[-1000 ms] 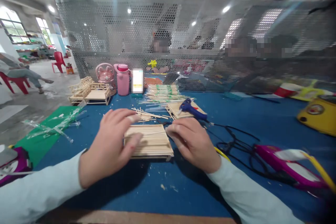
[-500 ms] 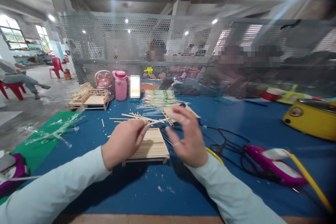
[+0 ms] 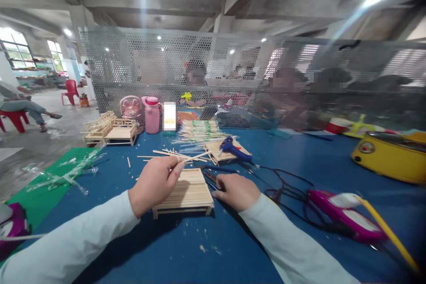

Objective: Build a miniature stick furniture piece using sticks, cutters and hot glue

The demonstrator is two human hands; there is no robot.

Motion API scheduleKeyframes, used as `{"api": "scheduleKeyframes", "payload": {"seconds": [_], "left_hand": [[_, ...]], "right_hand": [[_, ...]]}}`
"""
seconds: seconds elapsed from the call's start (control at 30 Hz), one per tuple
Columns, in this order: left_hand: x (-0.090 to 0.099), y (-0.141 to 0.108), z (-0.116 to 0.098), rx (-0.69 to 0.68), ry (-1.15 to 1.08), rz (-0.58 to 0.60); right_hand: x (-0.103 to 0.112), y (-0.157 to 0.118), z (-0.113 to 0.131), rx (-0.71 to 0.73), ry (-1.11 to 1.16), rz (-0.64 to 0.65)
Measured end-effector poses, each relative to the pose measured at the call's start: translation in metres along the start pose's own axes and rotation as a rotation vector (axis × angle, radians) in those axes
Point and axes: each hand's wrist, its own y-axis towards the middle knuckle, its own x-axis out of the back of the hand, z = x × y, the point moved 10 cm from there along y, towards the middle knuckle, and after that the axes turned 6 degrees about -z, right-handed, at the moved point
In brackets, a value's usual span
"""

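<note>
Pinched between the thumb and fingers of my left hand [image 3: 158,184] is a thin wooden stick [image 3: 196,156], pointing right above the far edge of a small slatted wooden platform [image 3: 186,191]. My right hand [image 3: 236,191] is low at the platform's right side, fingers curled around dark-handled pliers [image 3: 210,177] lying by the table surface. Behind it, a blue glue gun [image 3: 234,148] rests on another small wooden piece [image 3: 216,153]. Loose sticks [image 3: 163,153] lie beyond my left hand.
Wooden miniature furniture [image 3: 121,132], a pink bottle [image 3: 152,115] and a lit phone [image 3: 169,116] stand at the back left. Bundled sticks [image 3: 199,128] lie near the mesh screen [image 3: 173,60]. Black cables, a purple power strip [image 3: 346,217] and a yellow pot [image 3: 389,157] are on the right.
My right hand has moved down from beside the stick to the pliers, its spread fingers now curled. The glue gun is now uncovered. My left hand still holds the stick.
</note>
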Motion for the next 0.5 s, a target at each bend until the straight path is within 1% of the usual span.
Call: {"api": "scheduleKeyframes", "payload": {"seconds": [0.2, 0.37, 0.5], "left_hand": [[-0.003, -0.002, -0.001, -0.012, 0.005, 0.021], [0.000, -0.002, -0.001, -0.006, 0.002, 0.001], [0.000, 0.000, 0.001, 0.001, -0.018, 0.006]], "right_hand": [[-0.002, -0.001, 0.006, -0.029, -0.043, 0.016], [0.002, -0.001, 0.010, -0.095, -0.012, -0.062], [0.014, -0.001, -0.002, -0.167, 0.069, -0.139]]}}
